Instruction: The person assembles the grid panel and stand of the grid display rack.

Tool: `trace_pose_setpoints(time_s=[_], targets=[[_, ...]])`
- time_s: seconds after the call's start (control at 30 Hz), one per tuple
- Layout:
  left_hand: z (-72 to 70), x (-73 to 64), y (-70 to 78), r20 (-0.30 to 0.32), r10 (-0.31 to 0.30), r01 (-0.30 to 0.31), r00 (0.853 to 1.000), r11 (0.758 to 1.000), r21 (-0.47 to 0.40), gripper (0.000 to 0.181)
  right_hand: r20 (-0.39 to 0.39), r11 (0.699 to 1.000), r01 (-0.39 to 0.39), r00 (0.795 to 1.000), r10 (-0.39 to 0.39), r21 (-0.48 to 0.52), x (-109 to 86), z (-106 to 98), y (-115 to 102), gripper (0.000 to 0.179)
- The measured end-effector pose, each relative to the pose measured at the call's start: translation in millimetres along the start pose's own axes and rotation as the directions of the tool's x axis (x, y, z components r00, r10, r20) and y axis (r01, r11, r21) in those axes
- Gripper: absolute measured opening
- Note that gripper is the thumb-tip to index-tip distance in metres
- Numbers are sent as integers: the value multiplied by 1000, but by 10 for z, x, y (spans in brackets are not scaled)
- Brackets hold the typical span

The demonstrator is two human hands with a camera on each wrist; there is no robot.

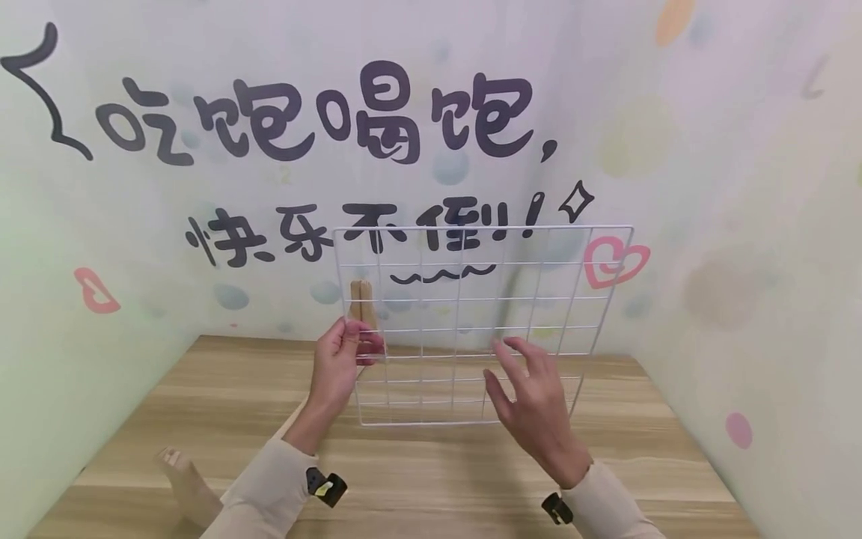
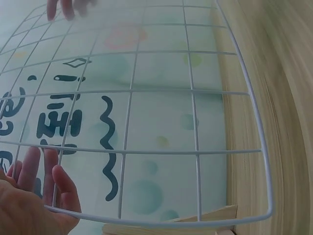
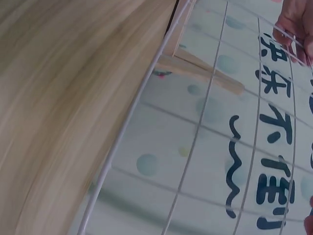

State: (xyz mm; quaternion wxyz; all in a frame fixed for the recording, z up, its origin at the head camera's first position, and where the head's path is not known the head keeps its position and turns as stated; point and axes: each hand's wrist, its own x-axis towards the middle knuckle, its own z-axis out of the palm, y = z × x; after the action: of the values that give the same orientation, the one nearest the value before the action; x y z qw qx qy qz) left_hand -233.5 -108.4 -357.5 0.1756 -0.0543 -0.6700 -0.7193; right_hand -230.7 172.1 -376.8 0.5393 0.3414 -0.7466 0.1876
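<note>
A white wire grid panel (image 1: 460,299) stands upright above the table, tilted a little. My left hand (image 1: 337,359) grips its left edge, thumb on the near side and fingers curled behind the wire, as the left wrist view also shows of the hand (image 2: 34,205). In front of the panel's lower right part, my right hand (image 1: 535,400) has its fingers spread and slightly bent. Whether its fingertips touch the wires cannot be told. Behind the panel's left side rises a pale wooden piece (image 1: 361,296), seen through the wires as a wooden bar (image 3: 210,76) in the right wrist view.
The wood-grain table (image 1: 417,486) reaches back to a pale wall (image 1: 673,135) with dark lettering and coloured spots. At the front left, a wooden part with a rounded end (image 1: 185,483) stands beside my left sleeve (image 1: 266,490). Side walls enclose the table.
</note>
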Motion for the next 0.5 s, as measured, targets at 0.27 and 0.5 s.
trace_pose_setpoints(time_s=[0.27, 0.5], targets=[[15, 6, 0, -4, 4, -4, 1000, 1000, -5, 33, 115, 996, -89, 990, 87, 12, -31, 126, -50, 45], [19, -5, -11, 0, 18, -18, 1000, 1000, 7, 31, 159, 991, -136, 978, 134, 1, -11, 153, -95, 56]])
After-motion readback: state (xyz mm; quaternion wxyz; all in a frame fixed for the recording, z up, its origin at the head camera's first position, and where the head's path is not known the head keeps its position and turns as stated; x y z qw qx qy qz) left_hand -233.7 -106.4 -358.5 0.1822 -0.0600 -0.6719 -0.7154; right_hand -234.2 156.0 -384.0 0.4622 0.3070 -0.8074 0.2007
